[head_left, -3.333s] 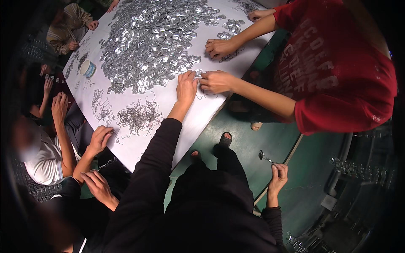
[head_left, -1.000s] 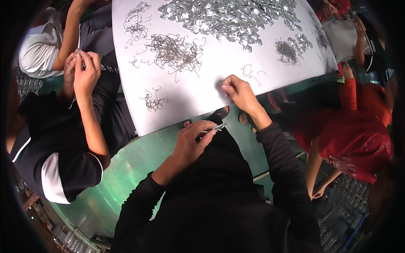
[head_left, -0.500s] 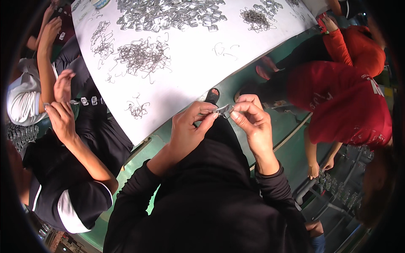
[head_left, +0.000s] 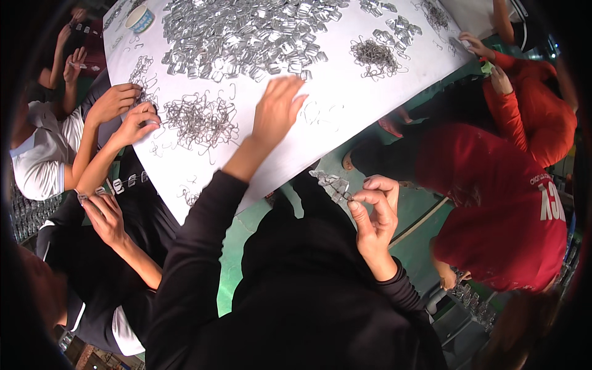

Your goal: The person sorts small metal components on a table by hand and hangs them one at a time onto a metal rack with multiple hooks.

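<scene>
My left hand [head_left: 277, 114] is stretched over the white table, slightly blurred, with its thumb apart from the fingers. Its fingertips come near the front edge of a wide pile of small silvery metal pieces [head_left: 240, 40], and nothing shows in its grasp. Lower and to the right, my right hand [head_left: 377, 216] pinches a silvery metal piece [head_left: 333, 184] between thumb and fingertips. That piece sticks out to the left above my dark-clothed lap; its exact shape is hard to make out. A heap of thin bent wire hooks [head_left: 200, 120] lies left of my left forearm.
Another hook heap [head_left: 373, 57] lies right on the white table [head_left: 271, 160]. A patterned bowl [head_left: 140, 20] stands far left. Co-workers sit close at left, their hands [head_left: 108, 219] near my arm. At right are people in a red shirt [head_left: 499, 203] and orange top [head_left: 524, 92].
My left hand has left the piece it held together with the right and moved forward over the table. My right hand keeps its pinch, a little lower. Co-workers' hands have shifted too.
</scene>
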Demonstrator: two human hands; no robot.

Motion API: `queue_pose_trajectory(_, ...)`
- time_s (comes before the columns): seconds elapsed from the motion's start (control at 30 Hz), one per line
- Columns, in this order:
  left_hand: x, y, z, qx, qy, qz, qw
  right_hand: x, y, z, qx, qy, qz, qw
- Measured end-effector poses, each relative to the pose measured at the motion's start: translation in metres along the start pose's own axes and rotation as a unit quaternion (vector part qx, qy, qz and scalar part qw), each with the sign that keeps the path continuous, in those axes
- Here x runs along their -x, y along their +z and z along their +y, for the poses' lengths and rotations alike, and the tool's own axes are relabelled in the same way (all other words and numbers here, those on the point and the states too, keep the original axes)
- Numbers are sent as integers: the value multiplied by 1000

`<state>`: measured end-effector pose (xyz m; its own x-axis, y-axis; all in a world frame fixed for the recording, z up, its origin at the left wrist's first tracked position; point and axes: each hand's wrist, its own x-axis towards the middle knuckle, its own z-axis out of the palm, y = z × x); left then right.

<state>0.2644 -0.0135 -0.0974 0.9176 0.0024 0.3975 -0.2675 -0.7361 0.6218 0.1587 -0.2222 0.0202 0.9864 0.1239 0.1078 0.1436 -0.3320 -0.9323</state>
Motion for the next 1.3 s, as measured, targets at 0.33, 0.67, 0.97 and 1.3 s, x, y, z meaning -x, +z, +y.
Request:
queue_pose_trajectory(0.33, -65, 43, -90, -175, -33, -120, 977, -10, -3, 15, -8, 28, -29, 999)
queue_pose_trajectory(0.67, -58, 12, -80, -209, -145, -166, 953, 5, 12, 7, -14, 46, -58, 997)
queue_pose_trajectory(0.97, -18, -33, -47, 128, -287, -118, 942, 16, 36, 1, -6, 61, -51, 997)
queue_pose_trajectory(1.3, 98, -110, 100, 493, -393, -64, 774, 40, 64, -8, -18, 24, 2, 1000)
